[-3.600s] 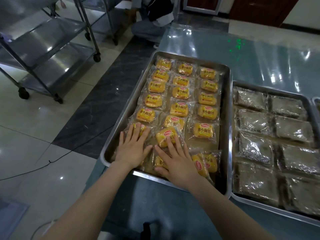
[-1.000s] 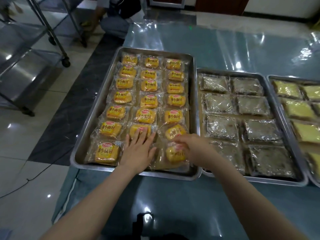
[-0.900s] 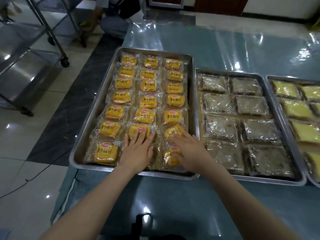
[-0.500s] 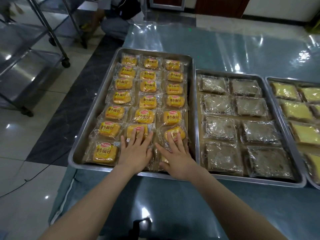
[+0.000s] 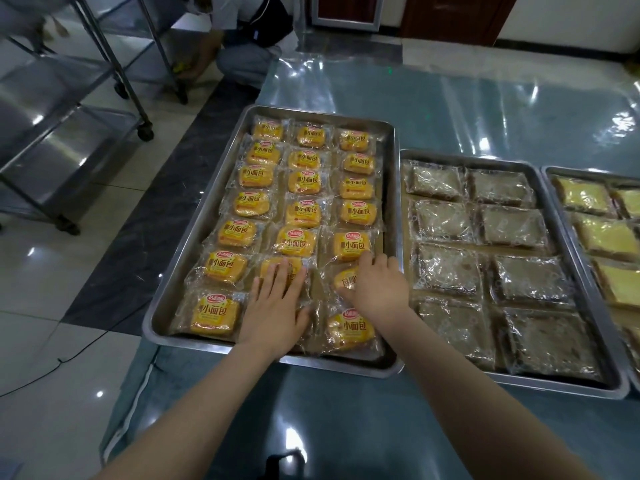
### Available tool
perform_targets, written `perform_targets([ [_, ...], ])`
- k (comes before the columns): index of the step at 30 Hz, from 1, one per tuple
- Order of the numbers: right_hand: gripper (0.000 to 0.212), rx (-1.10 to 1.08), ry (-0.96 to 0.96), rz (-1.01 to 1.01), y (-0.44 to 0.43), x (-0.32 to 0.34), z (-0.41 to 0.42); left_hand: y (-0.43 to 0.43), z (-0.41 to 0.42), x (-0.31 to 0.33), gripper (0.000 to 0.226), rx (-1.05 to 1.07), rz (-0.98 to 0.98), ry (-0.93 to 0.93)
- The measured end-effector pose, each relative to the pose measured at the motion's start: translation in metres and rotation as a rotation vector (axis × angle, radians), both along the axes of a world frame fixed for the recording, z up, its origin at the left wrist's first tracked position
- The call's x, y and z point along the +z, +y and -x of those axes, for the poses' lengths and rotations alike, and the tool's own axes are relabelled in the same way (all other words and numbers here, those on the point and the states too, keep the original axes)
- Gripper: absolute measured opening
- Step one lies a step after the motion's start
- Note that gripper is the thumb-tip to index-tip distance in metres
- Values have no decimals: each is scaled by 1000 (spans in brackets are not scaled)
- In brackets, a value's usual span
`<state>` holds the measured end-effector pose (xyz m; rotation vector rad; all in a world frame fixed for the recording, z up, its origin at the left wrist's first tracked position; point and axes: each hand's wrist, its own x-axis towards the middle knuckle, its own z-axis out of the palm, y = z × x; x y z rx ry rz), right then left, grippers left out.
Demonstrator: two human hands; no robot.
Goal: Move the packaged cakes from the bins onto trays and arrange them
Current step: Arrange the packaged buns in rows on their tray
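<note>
Cakes point(image 5: 351, 245) labelled "小面包"; left hand point(image 5: 275, 308) flat, right hand point(image 5: 379, 287) grip around one.

A steel wheeled rack point(image 5: 65, 109) stands on the tiled floor point(image 5: 41, 282) at ten o'clock. A crouching person point(image 5: 242, 39) is at twelve. A black cable point(image 5: 79, 351) trails at eight o'clock.
</note>
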<state>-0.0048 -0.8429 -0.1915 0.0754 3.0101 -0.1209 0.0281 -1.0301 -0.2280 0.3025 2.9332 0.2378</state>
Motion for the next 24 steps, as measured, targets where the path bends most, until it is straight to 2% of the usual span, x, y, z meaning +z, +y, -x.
perform_targets([
  [3,75,-1,71,18,-2,-4,-1,0,2,-1,73,36,0,-45],
  [9,89,-143,309,400,-2,5,-12,-1,3,-2,69,36,4,-126],
  [11,86,-150,357,437,2,14,-8,-1,4,-2,69,35,-2,-126],
  [13,79,-25,335,339,4,20,-1,0,4,-1,68,32,-11,-114],
  [15,69,166,218,208,4,21,4,0,3,-1,67,30,-17,-87],
  [17,58,287,60,252,0,14,4,-1,2,-1,64,24,-5,-56],
  [19,57,271,-29,408,-5,5,-3,-2,0,-2,64,20,13,-24],
  [21,59,182,17,489,-8,-4,-8,-2,0,-1,63,15,19,3],
  [24,65,102,71,354,-7,-14,-11,0,1,0,60,17,-11,-3],
])
